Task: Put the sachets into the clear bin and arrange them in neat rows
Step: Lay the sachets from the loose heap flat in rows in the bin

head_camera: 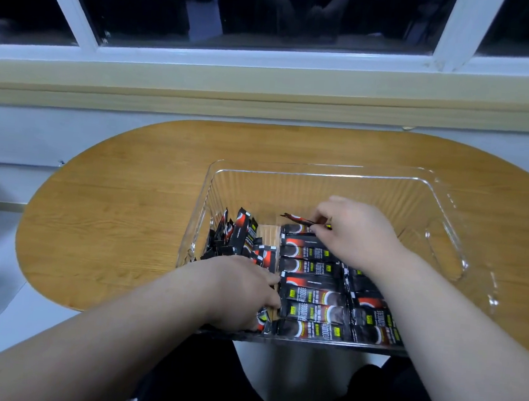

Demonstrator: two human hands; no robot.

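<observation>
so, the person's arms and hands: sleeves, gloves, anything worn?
No gloves on the left hand or right hand. The forearms are bare to the frame's edge: no sleeves, watch or bands showing. Fingers partly hidden, so rings cannot be ruled out.

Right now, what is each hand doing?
Left hand: fingers against the laid row of sachets; grip cannot be told.
Right hand: pinching one sachet.

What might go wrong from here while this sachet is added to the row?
1. The sachet, pinched at one end by the right hand, may land crooked on the row.
2. The loose pile leaning beside the left hand may slide onto the row.
3. The clear bin reaches the near edge of the table; leaning arms might tip it.
</observation>
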